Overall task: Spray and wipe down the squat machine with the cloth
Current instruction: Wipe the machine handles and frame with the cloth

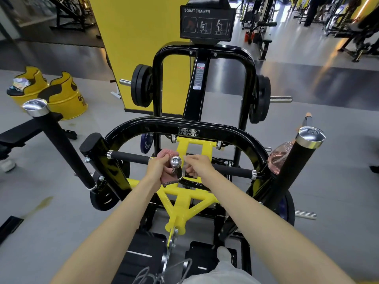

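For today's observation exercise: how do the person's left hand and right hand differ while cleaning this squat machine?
The left hand grips the pink cloth against the chrome-capped handle; the right hand shows no cloth. The left hand is left of the handle, the right hand just right of it, fingers curled; whether it holds anything is unclear. Both reach forward at similar height.

two yellow barrels (65,95) stand far left on the grey floor (328,160), beside a black bench (20,134). a yellow pillar (139,48) rises beyond. other gym machines (348,27) crowd the far right.
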The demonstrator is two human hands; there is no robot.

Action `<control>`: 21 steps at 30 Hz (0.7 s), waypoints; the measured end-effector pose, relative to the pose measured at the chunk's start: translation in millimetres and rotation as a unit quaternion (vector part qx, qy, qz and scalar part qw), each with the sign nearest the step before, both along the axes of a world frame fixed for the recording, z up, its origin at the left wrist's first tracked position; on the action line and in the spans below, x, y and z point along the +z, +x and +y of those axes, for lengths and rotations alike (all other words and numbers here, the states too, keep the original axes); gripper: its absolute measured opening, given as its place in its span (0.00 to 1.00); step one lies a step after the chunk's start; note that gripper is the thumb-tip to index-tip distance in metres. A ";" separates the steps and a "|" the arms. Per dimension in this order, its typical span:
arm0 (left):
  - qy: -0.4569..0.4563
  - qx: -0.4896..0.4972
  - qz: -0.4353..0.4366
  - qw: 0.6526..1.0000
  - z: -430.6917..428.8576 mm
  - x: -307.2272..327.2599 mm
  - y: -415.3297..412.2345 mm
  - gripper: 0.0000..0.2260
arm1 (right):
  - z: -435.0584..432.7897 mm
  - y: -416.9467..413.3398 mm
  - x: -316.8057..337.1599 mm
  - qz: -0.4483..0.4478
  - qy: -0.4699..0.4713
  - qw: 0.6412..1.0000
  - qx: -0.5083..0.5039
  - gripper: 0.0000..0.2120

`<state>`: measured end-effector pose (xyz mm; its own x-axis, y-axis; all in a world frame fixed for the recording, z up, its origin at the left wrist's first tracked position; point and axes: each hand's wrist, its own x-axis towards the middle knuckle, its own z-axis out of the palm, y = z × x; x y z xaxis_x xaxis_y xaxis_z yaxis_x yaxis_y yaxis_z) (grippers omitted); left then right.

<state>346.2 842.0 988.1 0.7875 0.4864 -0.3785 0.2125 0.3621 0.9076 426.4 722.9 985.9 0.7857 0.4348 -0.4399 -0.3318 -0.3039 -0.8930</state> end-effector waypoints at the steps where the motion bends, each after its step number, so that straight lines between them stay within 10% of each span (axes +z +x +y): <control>1: -0.014 0.013 -0.006 1.000 -1.3 0.5 -3.4 0.11 | 0.7 0.4 3.2 -0.008 -0.008 1.000 0.016 0.08; 15: 0.277 -0.028 -0.033 0.960 -5.1 -40.0 -6.8 0.16 | 27.1 4.8 11.4 -0.114 -0.123 0.979 0.115 0.12; 21: 0.254 -0.025 0.010 0.967 -2.7 -66.7 5.7 0.11 | 28.2 8.5 17.5 -0.092 -0.142 0.976 0.139 0.09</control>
